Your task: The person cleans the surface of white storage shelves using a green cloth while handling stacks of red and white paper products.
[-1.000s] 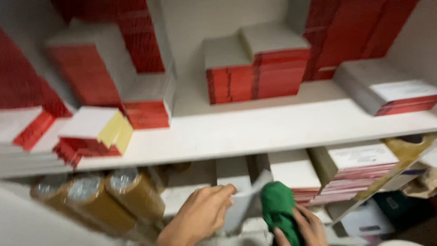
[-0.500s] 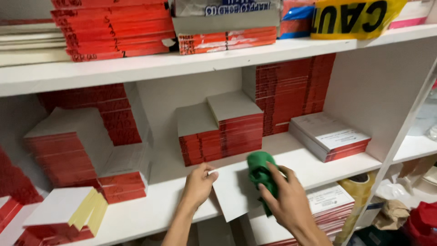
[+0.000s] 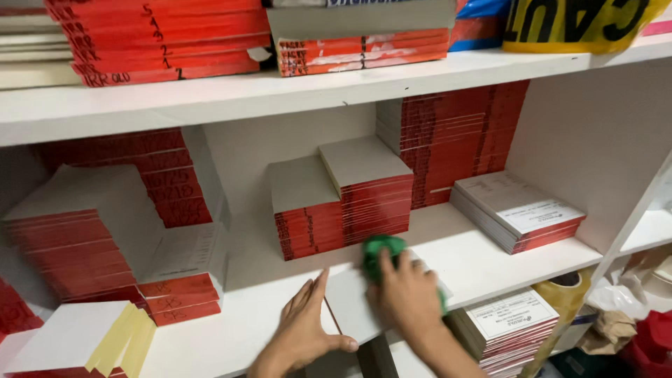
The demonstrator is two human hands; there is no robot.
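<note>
Cloth (image 3: 381,250), green and bunched, sits under the right hand (image 3: 407,297) on the middle shelf (image 3: 483,262) of a white shelving unit, just in front of the two stepped red-spined book stacks (image 3: 343,203) at the shelf's centre. The right hand presses down on the cloth with its fingers (image 3: 395,266) close together and curled over the wad, the palm bearing on top, which reads as a wiping hold rather than a carrying one. Beneath the cloth lies a flat grey board (image 3: 350,304), resting on the shelf with its near corner jutting past the front lip.

The left hand (image 3: 304,332) lies flat just left of the cloth, on the shelf at the board's left edge, its fingers (image 3: 311,297) straight and slightly fanned, thumb stretched out toward the board, apparently to steady it while the other hand bears down.

Right of the cloth, a low stack of white-topped pads (image 3: 514,210) lies flat on the same shelf, with a tall wall of red books (image 3: 455,140) standing behind it against the back panel. Well left of the cloth, more red stacks (image 3: 77,238) are piled flat under grey covers, spines outward so they can be told apart, and a pad with yellow sheets (image 3: 105,336) lies at the front. Above the cloth, the upper shelf (image 3: 210,98) carries further red-spined stacks and a roll of yellow tape (image 3: 581,24). Below and right of the cloth, another pile of white-topped pads (image 3: 511,325) sits on the lower level.
</note>
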